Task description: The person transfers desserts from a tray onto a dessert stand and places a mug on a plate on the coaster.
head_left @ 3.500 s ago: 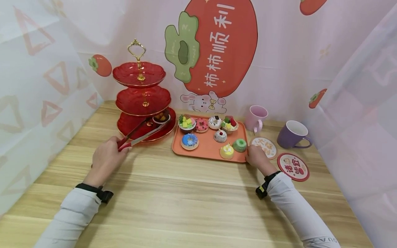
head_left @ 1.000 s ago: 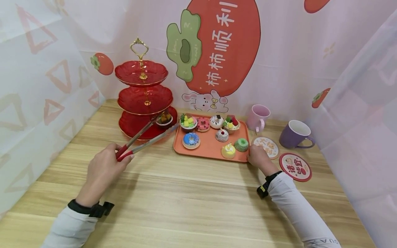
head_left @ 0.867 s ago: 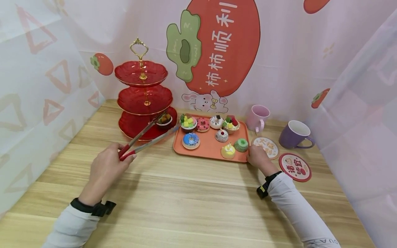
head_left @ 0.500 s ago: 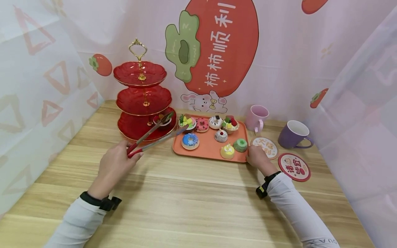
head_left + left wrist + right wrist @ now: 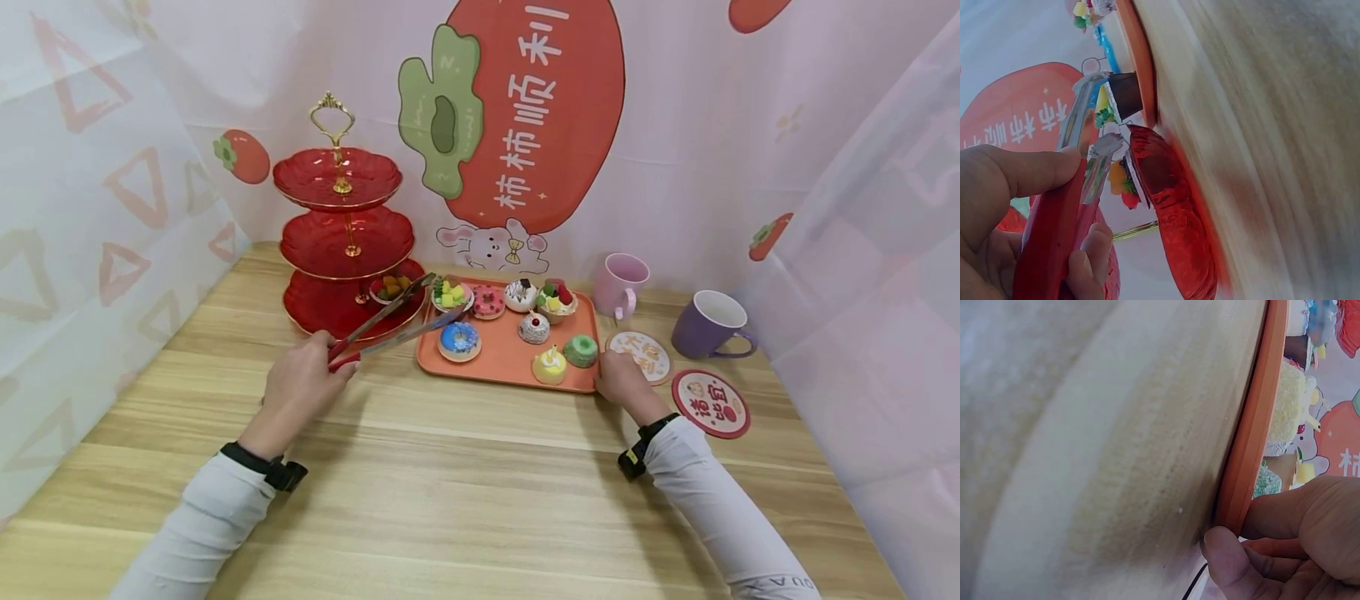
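My left hand (image 5: 302,385) holds tongs (image 5: 407,334) by their red handles. Their arms are spread, with the tips at either side of a dark cup of yellow and green fruit (image 5: 451,294); whether they touch it I cannot tell. That cup stands at the back left of the orange tray (image 5: 498,357). In the left wrist view, the thumb lies along the red handle (image 5: 1054,225). At the tray's front right corner, my right hand (image 5: 624,383) pinches the rim (image 5: 1235,494) between thumb and fingers. Another fruit cup (image 5: 386,291) sits on the red stand's bottom tier.
A three-tier red stand (image 5: 347,242) rises left of the tray. On the tray are a blue doughnut (image 5: 459,342), a pink doughnut (image 5: 488,302) and several small cakes. A pink mug (image 5: 619,287), a purple mug (image 5: 705,325) and two coasters (image 5: 711,404) are on the right.
My left hand has moved the tongs rightward from the cup on the bottom tier to the tray's fruit cup. The first cup stays on the tier. My right hand keeps its place on the tray.
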Tool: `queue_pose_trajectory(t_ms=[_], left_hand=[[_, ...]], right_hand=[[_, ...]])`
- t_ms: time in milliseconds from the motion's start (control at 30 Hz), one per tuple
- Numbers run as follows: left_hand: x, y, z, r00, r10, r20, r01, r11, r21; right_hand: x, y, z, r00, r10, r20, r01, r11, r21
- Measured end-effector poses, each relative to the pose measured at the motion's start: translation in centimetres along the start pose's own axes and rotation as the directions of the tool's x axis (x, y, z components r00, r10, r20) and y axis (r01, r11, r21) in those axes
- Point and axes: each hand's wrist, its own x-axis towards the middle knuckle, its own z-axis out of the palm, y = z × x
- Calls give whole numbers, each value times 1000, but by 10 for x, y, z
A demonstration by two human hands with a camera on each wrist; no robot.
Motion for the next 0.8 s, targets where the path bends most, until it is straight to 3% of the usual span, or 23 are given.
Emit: queue_pose_trajectory(t_ms=[267, 800], left_hand=[[11, 1, 9, 999, 37, 5, -37, 999, 14], [27, 7, 24, 999, 25, 23, -25, 1000, 1]], right_hand=[[-1, -1, -1, 1000, -7, -4, 7, 1000, -2], [-1, 0, -1, 1000, -15, -8, 15, 1000, -9]])
